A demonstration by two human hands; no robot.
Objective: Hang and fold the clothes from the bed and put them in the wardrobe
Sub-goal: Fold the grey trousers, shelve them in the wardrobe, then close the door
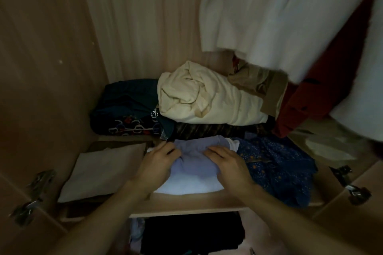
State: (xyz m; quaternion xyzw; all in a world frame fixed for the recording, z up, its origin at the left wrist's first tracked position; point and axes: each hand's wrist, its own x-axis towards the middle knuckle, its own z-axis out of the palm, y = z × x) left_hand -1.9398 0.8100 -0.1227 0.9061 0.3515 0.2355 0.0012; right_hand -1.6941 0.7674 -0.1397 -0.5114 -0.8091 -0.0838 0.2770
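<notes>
nearest, both forearms reach in over the front edge of the wardrobe shelf [186, 203]. the left hand [157, 163] and right hand [226, 161] lie palm down on a folded lilac garment [192, 159], which sits at the front middle of the shelf on top of something white. the fingers of both hands look fairly flat and close together, pressing the cloth rather than gripping it, though the left fingertips may pinch a fold; i cannot tell for sure. this piece seems folded and placed, just being smoothed. just right of it lies a blue patterned garment [277, 170], to the left a beige folded cloth [103, 172]. further back sit a cream bundle [207, 97] and dark teal clothes [128, 105]. a pale hanging garment [279, 12] fills the upper right. the bed is out of view, so what is left is unknown.
</notes>
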